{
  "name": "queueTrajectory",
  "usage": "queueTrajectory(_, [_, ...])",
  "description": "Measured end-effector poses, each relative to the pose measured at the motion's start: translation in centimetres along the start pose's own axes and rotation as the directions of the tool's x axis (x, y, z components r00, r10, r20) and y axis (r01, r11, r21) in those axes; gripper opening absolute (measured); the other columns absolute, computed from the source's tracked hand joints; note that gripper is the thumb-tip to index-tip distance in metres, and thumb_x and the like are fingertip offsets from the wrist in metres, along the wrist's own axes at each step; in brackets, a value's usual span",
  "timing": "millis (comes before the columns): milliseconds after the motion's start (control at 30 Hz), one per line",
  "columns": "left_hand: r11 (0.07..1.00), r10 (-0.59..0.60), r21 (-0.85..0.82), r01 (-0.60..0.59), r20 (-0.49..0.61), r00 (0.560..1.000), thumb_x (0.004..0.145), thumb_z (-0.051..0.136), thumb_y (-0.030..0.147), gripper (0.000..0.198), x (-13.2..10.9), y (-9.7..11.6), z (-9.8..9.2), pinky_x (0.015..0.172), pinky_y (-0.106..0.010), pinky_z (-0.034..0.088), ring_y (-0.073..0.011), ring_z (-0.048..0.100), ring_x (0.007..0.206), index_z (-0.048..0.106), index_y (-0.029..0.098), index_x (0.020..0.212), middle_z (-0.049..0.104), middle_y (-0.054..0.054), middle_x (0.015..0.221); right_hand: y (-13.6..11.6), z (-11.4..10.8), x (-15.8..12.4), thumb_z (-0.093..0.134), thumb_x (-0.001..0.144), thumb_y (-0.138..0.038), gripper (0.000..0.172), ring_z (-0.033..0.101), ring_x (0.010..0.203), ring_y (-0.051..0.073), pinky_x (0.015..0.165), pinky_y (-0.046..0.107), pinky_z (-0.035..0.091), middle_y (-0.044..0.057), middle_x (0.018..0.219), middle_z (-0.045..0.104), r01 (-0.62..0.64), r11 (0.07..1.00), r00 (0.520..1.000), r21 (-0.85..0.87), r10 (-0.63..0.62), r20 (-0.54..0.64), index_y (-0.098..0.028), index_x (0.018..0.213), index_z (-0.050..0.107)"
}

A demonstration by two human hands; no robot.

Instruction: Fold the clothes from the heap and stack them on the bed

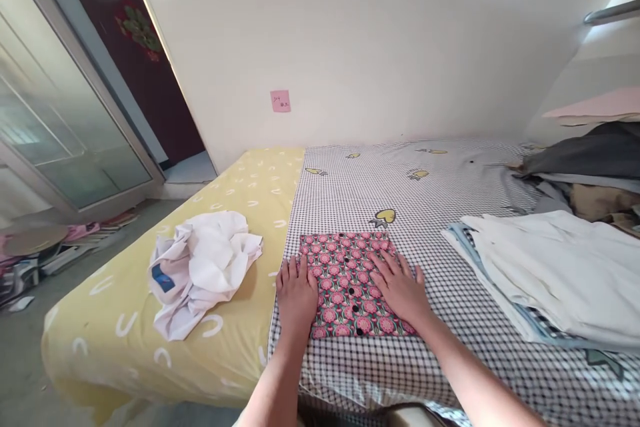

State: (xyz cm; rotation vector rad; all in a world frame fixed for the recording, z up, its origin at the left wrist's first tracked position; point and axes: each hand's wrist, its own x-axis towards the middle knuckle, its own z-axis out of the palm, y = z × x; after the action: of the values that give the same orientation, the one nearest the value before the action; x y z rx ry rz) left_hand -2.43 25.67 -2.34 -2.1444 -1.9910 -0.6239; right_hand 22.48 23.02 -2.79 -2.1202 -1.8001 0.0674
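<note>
A pink floral shirt (336,285) with dark buttons lies folded into a flat rectangle on the checked bedsheet (345,193). At its left edge rests my left hand (297,293), palm down with the fingers stretched out. My right hand (400,285) lies flat on the right part of the shirt, fingers spread. Neither hand grips the cloth. To the left, a crumpled white garment (215,257) with a blue label sits on the yellow sheet (125,327).
Folded white and light blue clothes (560,267) are stacked at the right. Behind them is a pile of dark and brown clothes (595,160). A pink note (281,101) sticks to the wall. Various items (60,243) lie on the floor near the glass door (75,113).
</note>
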Motion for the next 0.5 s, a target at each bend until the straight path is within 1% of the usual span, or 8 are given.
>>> queueTrajectory(33, [1.000,-0.003,-0.003,0.003,0.000,1.000,0.103,0.035,0.030,0.053,0.0,0.1,0.1,0.123,-0.053,0.036,-0.0323,0.046,0.148,0.053,0.019,0.151,0.055,-0.013,0.157,0.5,0.7,0.0,0.040,0.103,-0.051,0.053,0.030,0.154,0.039,0.120,0.074,0.018,0.000,0.165,0.044,-0.018,1.000,0.999,-0.006,0.018,0.027,-0.045,0.155,0.047])
queueTrajectory(100, [1.000,-0.008,-0.012,0.008,0.002,1.000,0.103,0.035,0.030,0.053,0.0,0.3,0.2,0.123,-0.054,0.036,-0.0323,0.046,0.148,0.054,0.019,0.151,0.055,-0.013,0.157,1.2,1.6,0.1,0.037,0.103,-0.053,0.055,0.029,0.155,0.038,0.121,0.074,0.017,-0.001,0.168,0.041,-0.020,1.000,0.999,-0.016,0.020,0.038,-0.046,0.157,0.043])
queueTrajectory(167, [1.000,-0.012,-0.022,0.012,0.024,1.000,0.103,0.034,0.030,0.053,0.1,0.4,0.2,0.124,-0.054,0.034,-0.0328,0.044,0.149,0.053,0.018,0.152,0.052,-0.014,0.160,1.5,1.7,0.2,0.034,0.104,-0.055,0.056,0.028,0.156,0.038,0.121,0.073,0.017,-0.002,0.169,0.037,-0.018,0.999,0.999,-0.029,0.020,0.048,-0.046,0.159,0.040])
queueTrajectory(233, [0.999,0.002,-0.038,0.001,0.086,0.996,0.104,0.031,0.031,0.054,0.3,-0.2,-0.1,0.125,-0.055,0.033,-0.0332,0.041,0.151,0.051,0.018,0.153,0.049,-0.014,0.161,1.4,1.6,0.2,0.032,0.104,-0.055,0.057,0.027,0.156,0.038,0.121,0.073,0.017,-0.003,0.170,0.035,-0.024,0.999,0.997,-0.046,0.028,0.070,-0.045,0.160,0.038])
queueTrajectory(267, [0.999,0.020,-0.050,-0.014,0.123,0.992,0.105,0.031,0.032,0.054,0.4,-0.8,-0.4,0.124,-0.054,0.033,-0.0323,0.041,0.151,0.051,0.019,0.153,0.049,-0.013,0.161,1.2,1.5,0.2,0.031,0.104,-0.055,0.057,0.026,0.156,0.037,0.121,0.072,0.017,-0.003,0.171,0.035,-0.027,0.998,0.997,-0.055,0.031,0.078,-0.045,0.160,0.038])
queueTrajectory(333, [0.994,0.081,-0.086,-0.067,0.178,0.981,0.105,0.032,0.035,0.051,0.3,-2.8,-1.2,0.125,-0.053,0.033,-0.0288,0.043,0.151,0.053,0.026,0.151,0.053,-0.007,0.160,1.1,1.4,0.2,0.030,0.105,-0.055,0.057,0.027,0.156,0.036,0.121,0.072,0.018,-0.003,0.170,0.035,-0.025,0.997,0.997,-0.068,0.030,0.077,-0.044,0.160,0.038])
queueTrajectory(400, [0.992,0.107,-0.089,-0.093,0.177,0.978,0.105,0.034,0.036,0.049,-0.2,-5.3,-2.1,0.125,-0.056,0.031,-0.0270,0.042,0.151,0.054,0.034,0.149,0.053,-0.002,0.159,1.0,1.3,0.2,0.031,0.104,-0.055,0.056,0.028,0.156,0.036,0.121,0.072,0.019,-0.002,0.169,0.037,-0.025,0.997,0.997,-0.078,0.030,0.066,-0.045,0.159,0.039])
queueTrajectory(500, [1.000,0.020,-0.014,-0.019,0.122,0.992,0.104,0.033,0.034,0.050,-1.4,-8.3,-2.7,0.125,-0.061,0.027,-0.0295,0.036,0.154,0.052,0.033,0.151,0.047,-0.005,0.164,0.9,1.0,0.5,0.032,0.104,-0.052,0.056,0.031,0.155,0.036,0.121,0.071,0.021,-0.001,0.169,0.037,-0.028,0.994,0.996,-0.103,0.037,0.080,-0.045,0.159,0.039])
